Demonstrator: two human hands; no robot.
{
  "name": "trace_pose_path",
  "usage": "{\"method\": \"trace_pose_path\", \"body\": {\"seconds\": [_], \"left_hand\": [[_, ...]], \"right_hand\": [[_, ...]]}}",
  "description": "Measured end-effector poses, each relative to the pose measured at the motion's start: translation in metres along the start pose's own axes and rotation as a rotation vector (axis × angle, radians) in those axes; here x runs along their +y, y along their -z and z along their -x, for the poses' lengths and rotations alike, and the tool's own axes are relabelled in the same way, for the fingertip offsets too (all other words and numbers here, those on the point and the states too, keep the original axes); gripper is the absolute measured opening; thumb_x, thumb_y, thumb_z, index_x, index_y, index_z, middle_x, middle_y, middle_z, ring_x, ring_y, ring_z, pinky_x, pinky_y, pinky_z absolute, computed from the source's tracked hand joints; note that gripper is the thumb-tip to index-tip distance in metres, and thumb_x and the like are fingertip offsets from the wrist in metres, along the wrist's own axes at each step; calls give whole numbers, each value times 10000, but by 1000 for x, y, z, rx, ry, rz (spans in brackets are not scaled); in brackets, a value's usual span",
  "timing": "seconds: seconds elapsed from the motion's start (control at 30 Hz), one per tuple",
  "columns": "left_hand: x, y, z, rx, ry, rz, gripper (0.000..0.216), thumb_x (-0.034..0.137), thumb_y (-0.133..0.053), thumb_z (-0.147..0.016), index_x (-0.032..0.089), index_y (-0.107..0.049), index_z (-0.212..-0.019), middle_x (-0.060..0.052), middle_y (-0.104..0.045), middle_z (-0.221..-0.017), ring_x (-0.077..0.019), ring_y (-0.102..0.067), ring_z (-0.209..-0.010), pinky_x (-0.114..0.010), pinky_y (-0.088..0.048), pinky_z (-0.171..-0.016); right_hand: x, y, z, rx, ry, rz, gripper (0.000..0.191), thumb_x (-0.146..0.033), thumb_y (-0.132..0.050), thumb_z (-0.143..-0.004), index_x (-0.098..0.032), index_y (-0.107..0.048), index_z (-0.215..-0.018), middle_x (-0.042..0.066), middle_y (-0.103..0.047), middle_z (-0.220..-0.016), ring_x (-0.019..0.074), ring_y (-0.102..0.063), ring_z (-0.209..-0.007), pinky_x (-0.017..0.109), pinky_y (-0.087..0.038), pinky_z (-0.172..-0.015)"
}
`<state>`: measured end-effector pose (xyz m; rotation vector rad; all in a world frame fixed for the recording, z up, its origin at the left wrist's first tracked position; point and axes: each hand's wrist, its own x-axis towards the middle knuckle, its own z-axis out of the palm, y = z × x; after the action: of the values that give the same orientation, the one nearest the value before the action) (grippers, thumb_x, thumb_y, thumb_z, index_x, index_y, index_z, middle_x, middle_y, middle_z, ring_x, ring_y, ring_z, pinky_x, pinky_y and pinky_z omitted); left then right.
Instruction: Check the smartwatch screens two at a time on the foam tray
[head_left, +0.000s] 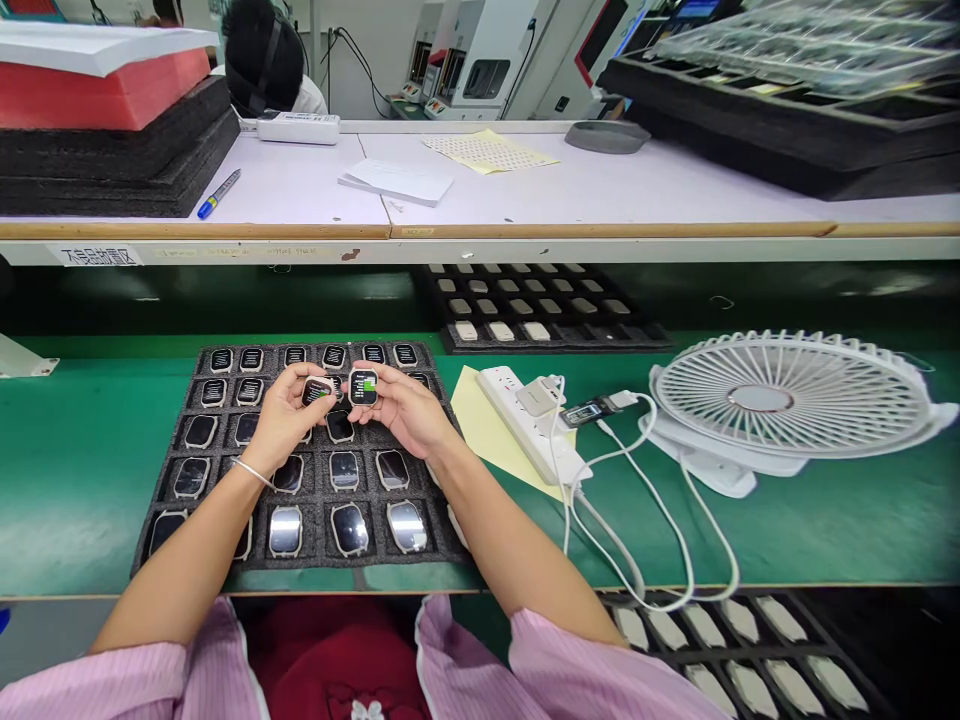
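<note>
My left hand (292,405) is closed on a smartwatch body (318,389) with a lit dark screen, its thumb lying along the lower edge. Close beside it, my right hand (401,405) grips another smartwatch body (364,387), whose screen shows white text and a green patch. Both hands are above a black foam tray (315,550) with rows of strapless watch bodies in its pockets. Screens in the back rows are lit with text, while those in front, such as one watch body (286,531), look dark or reflective. My forearms cover some pockets.
Right of the tray, a white power strip (525,420) with chargers and cables lies on yellow paper (472,400). A white fan (780,400) stands farther right. Another foam tray (555,335) sits under the shelf (480,205). Foam stacks stand on it, and a person (262,55) is behind.
</note>
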<state>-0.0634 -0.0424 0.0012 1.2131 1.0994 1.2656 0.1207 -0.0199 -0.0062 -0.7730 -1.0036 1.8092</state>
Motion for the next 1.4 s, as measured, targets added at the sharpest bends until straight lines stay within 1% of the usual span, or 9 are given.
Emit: {"method": "trace_pose_path", "body": {"seconds": [0.3, 0.47, 0.6, 0.7, 0.8, 0.93, 1.17, 1.27, 1.4], "left_hand": [[-4, 2, -1, -111, 67, 83, 601, 157, -774, -645, 215, -481, -1166, -37, -680, -1057, -112, -688, -706, -273, -584, -697], [-9, 0, -3, -157, 106, 44, 581, 242, -790, -669, 213, -455, -1143, -21, -664, -971, -148, -691, -730, -317, -567, -720], [-9, -15, 1, -241, 1, -296, 459, 280, -758, -703, 204, -519, -1088, -19, -626, -925, -161, -620, -790, -343, -529, -795], [-11, -35, 6, -284, -165, -711, 403, 299, -748, -724, 207, -600, -1088, -69, -597, -1056, -253, -562, -1002, -441, -472, -950], [-18, -55, 8, -291, -213, -1006, 408, 322, -740, -748, 206, -643, -1127, -107, -560, -1146, -324, -485, -1118, -500, -411, -1002], [-25, -68, 5, -287, -165, -1168, 442, 360, -709, -794, 213, -654, -1207, -122, -549, -1157, -337, -467, -1113, -490, -401, -965], [1, -25, 11, -72, -230, -1308, 477, 377, -682, -837, 236, -617, -1288, -125, -570, -1194, -325, -488, -1092, -450, -402, -923], [12, 5, 15, 33, -128, -1451, 272, 385, -618, -877, 189, -718, -1036, -160, -610, -1082, -361, -524, -1071, -475, -405, -909], [9, 26, 20, -19, 20, -1573, 335, 467, -631, -849, 145, -719, -828, -215, -641, -1017, -418, -545, -1076, -499, -418, -885]], "right_hand": [[3, 2, 1, 4, 55, 60, 607, -104, -668, -686, -264, -503, -1248, -1, -729, -1012, 134, -704, -684, 290, -549, -678], [-19, 4, 8, 31, 163, 122, 640, -186, -800, -672, -272, -493, -1226, 12, -699, -1051, 134, -686, -700, 306, -555, -694], [-57, 19, 33, 82, 284, 325, 527, -286, -804, -729, -259, -554, -1193, 23, -671, -1024, 147, -637, -740, 336, -549, -735], [-67, 44, 52, 67, 261, 725, 457, -314, -776, -754, -260, -625, -1181, 48, -621, -1049, 187, -605, -839, 365, -533, -793], [-52, 73, 59, 39, 191, 1141, 413, -295, -750, -741, -253, -678, -1145, 61, -554, -1061, 211, -572, -875, 416, -518, -874], [-21, 100, 56, 8, 152, 1270, 488, -245, -684, -769, -225, -643, -1255, 71, -499, -1079, 252, -557, -1060, 453, -466, -1008], [-19, 96, 61, 65, 182, 1367, 642, -271, -655, -845, -242, -472, -1461, 104, -446, -1258, 278, -485, -1271, 471, -343, -1149], [-16, 71, 57, 31, 250, 1409, 454, -243, -591, -907, -220, -568, -1360, 110, -507, -1213, 268, -525, -1226, 453, -397, -1102], [-4, 16, 38, -127, 204, 1587, 307, -289, -594, -940, -152, -676, -1201, 148, -590, -1165, 283, -588, -1148, 428, -443, -1030]]}}
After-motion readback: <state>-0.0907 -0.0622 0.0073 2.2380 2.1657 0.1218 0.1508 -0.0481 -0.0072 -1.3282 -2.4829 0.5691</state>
